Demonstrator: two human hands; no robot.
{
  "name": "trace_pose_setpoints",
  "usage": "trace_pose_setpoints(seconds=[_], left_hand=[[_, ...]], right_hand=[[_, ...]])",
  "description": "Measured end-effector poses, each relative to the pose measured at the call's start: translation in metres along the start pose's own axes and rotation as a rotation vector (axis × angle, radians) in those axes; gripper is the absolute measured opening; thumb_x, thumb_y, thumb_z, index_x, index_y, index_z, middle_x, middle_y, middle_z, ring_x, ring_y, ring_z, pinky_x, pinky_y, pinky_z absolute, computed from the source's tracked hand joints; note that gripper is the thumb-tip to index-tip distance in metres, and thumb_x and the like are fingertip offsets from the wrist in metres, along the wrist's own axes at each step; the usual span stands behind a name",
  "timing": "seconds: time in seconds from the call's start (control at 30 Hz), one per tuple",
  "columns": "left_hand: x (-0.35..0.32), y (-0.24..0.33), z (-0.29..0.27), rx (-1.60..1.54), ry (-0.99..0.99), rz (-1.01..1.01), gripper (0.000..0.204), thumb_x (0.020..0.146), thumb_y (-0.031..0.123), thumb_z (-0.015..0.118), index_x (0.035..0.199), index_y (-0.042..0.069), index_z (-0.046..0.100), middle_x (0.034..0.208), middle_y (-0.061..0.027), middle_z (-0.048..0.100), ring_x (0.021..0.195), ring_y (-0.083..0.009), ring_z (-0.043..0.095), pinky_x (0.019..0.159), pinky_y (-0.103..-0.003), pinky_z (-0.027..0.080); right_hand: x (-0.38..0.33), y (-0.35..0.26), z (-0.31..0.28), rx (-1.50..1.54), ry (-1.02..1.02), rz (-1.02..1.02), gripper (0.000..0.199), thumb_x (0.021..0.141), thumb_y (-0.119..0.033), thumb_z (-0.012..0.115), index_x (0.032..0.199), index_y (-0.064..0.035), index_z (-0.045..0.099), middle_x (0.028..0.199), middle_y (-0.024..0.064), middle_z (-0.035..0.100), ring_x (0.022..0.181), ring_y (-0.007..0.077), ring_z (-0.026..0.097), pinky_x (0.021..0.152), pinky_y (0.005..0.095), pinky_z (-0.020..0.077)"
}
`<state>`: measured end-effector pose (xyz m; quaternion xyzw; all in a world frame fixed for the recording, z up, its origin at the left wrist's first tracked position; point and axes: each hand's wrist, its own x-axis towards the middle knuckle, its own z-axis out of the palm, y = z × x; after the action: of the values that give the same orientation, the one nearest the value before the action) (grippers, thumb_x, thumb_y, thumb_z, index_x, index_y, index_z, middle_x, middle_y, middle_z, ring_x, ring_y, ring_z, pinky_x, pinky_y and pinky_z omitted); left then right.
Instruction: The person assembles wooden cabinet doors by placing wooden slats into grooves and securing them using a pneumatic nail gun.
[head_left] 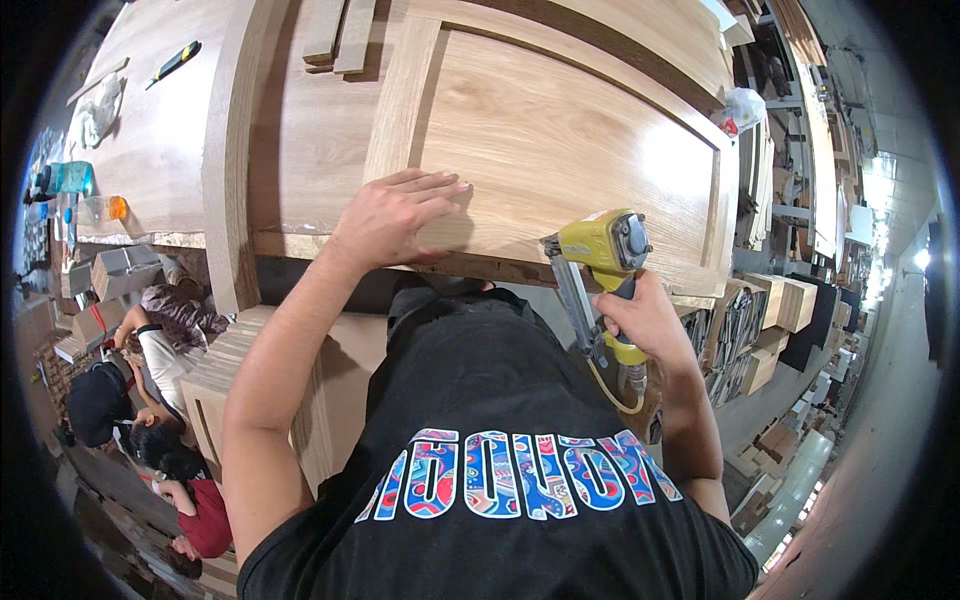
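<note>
Gripping a yellow nailer [604, 242], apparently

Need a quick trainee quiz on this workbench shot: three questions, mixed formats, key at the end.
1. What does the right hand hold?
2. True or false: the left hand also grips it.
3. Where in the picture does the slim black-and-yellow tool lie?
A) Upper left
B) Lower right
C) Centre

Key:
1. A yellow nail gun.
2. False. It is palm down over the framed wood panel.
3. A.
</note>
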<state>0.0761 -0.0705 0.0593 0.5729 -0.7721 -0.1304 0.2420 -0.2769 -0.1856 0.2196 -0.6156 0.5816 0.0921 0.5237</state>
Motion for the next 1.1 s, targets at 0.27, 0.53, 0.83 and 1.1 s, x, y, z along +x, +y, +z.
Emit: trace_pose_setpoints(seconds=[0.27,0.53,0.83,1.1], left_hand=[[-0.001,-0.002,0.0,0.014,-0.035,-0.009,0.062,0.073,0.048,0.096,0.124,0.017,0.078,0.161,0.0065,0.068,0.152,-0.0171,0.06,0.129,-0.041,0.049],[-0.001,-0.003,-0.001,-0.051,-0.017,0.002,0.062,0.077,0.04,0.097,0.13,0.016,0.076,0.162,0.0012,0.067,0.152,-0.0218,0.061,0.128,-0.042,0.048],[-0.005,-0.006,0.002,-0.102,-0.002,-0.005,0.065,0.074,0.034,0.099,0.131,0.015,0.074,0.16,-0.0012,0.068,0.15,-0.0261,0.062,0.127,-0.042,0.05],[-0.006,-0.005,0.002,-0.031,-0.035,0.008,0.07,0.076,0.034,0.099,0.138,0.014,0.072,0.161,-0.0071,0.066,0.149,-0.0275,0.062,0.128,-0.043,0.049]], right_hand=[[0.003,-0.02,-0.004,-0.336,0.05,-0.028,0.047,0.089,-0.018,0.07,0.125,0.0123,0.073,0.092,0.0265,0.077,0.084,0.0312,0.078,0.084,0.0438,0.0611],[0.001,-0.046,0.018,-0.236,0.024,-0.049,0.046,0.088,-0.017,0.072,0.124,0.0119,0.073,0.091,0.0218,0.077,0.079,0.0267,0.076,0.077,0.0417,0.0605],[0.018,-0.059,0.049,-0.255,-0.007,-0.106,0.046,0.086,-0.017,0.071,0.12,0.0147,0.073,0.079,0.0183,0.074,0.069,0.0225,0.072,0.068,0.0402,0.058],[0.018,-0.071,0.051,-0.408,-0.002,-0.124,0.048,0.087,-0.021,0.071,0.123,0.0104,0.074,0.086,0.0218,0.077,0.078,0.0295,0.077,0.08,0.0429,0.0604]])
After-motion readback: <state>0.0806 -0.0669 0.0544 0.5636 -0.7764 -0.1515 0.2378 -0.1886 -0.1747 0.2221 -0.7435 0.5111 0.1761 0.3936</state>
